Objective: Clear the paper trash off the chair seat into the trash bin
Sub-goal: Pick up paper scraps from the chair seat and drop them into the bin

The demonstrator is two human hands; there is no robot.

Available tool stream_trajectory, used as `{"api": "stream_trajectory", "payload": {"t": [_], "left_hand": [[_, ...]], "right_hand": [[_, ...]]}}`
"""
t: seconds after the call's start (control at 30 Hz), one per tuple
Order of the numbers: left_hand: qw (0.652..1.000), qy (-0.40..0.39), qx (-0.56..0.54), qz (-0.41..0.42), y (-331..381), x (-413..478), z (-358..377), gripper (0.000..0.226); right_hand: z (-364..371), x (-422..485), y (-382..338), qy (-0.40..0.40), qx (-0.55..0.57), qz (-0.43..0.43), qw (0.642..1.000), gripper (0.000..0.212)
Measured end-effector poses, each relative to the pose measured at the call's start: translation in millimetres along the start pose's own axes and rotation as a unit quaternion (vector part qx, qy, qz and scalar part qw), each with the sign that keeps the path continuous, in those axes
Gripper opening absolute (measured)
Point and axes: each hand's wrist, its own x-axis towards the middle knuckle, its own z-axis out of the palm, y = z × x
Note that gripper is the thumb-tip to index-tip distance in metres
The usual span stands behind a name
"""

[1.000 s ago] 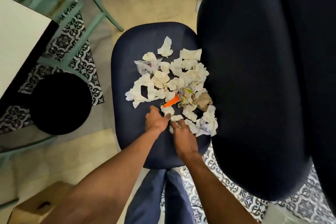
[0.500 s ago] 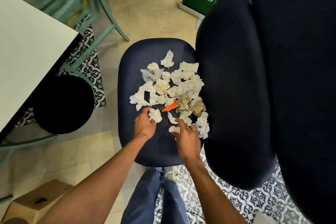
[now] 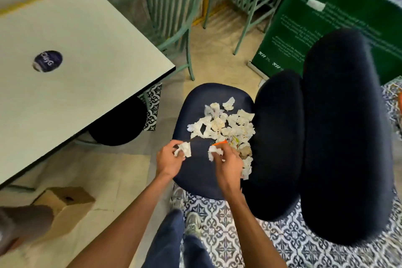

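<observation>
White, crumpled: gripped one tissue scrap [image 3: 183, 149] in the left hand [image 3: 168, 160], pinched a second scrap [image 3: 214, 152] in the right hand [image 3: 228, 164] above the navy chair seat [image 3: 195, 109], left most of the paper pile [image 3: 227, 124] (orange wrapper [image 3: 219, 142] included) on it, well apart from the black trash bin [image 3: 119, 125].

Chair seat [image 3: 195, 104]: navy, padded, rounded. Torn white paper scraps [image 3: 226, 124] piled on its far-right half, reaching the dark cushion [image 3: 278, 137] beside it. Orange scrap [image 3: 219, 142], printed wrapper [image 3: 233, 140] and brown crumpled wad [image 3: 245, 151] sit at the pile's near edge.
</observation>
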Motion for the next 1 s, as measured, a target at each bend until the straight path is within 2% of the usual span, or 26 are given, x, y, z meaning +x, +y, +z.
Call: {"api": "stream_trajectory", "payload": {"t": [0.2, 0.3, 0.43, 0.6, 0.83, 1.0], "left_hand": [[0.992, 0.125, -0.004, -0.001, 2.2, -68.6, -83.3, 0.025], [0.986, 0.163, -0.017, -0.021, -9.1, -91.6, -124.3, 0.024], [0.97, 0.234, -0.037, -0.048, -41.1, -132.1, -180.6, 0.02], [0.937, 0.319, -0.101, -0.098, -100.2, -182.0, -257.0, 0.019], [0.908, 0.381, -0.101, -0.141, -189.8, -233.9, -342.3, 0.018], [0.9, 0.393, -0.086, -0.169, -247.5, -263.2, -408.4, 0.016]], "right_hand": [[2.7, -37.0, -77.7, -0.053, 0.023, -0.08, 0.995, 0.022], [17.8, -53.1, -108.4, -0.069, -0.012, -0.117, 0.991, 0.018], [46.8, -93.4, -154.1, -0.122, 0.042, -0.155, 0.979, 0.014], [108.3, -153.2, -215.6, -0.193, 0.066, -0.209, 0.956, 0.023], [195.7, -232.3, -276.7, -0.277, 0.027, -0.267, 0.923, 0.021], [267.7, -292.5, -309.7, -0.307, 0.012, -0.257, 0.916, 0.024]]}}
